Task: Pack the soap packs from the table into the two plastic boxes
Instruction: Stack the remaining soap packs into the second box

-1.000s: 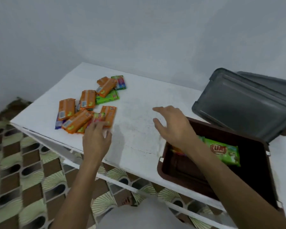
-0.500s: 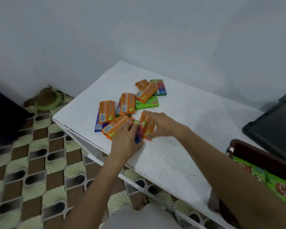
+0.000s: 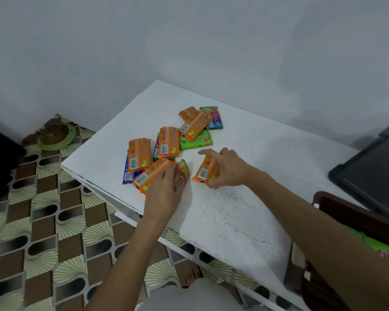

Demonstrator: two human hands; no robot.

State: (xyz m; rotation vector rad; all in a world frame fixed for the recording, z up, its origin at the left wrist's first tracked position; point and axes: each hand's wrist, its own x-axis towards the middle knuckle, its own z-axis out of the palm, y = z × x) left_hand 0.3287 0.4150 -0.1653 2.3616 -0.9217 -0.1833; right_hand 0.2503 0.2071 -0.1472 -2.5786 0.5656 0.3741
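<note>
On the white counter [image 3: 245,221], a brown plastic box [image 3: 346,212] sits near right and loose soap packs [image 3: 167,142] lie far left. Beside them the right hand [image 3: 228,169] grasps an orange pack [image 3: 205,172]; the left hand [image 3: 164,194] pinches a green-red pack [image 3: 182,173].

two bare forearms reach up into the middle of the frame. the left arm rises from the bottom centre. the left hand [image 3: 164,191] is seen from the back, its fingers curled over the edge of a red and green soap pack [image 3: 182,173]. the right arm crosses from the lower right corner, wrist low over the surface [image 3: 234,212]. the right hand [image 3: 228,170] sits just right of the left, palm turned left, pinching an orange soap pack [image 3: 203,172] between thumb and curled fingers, forefinger stretched out above it.
</note>
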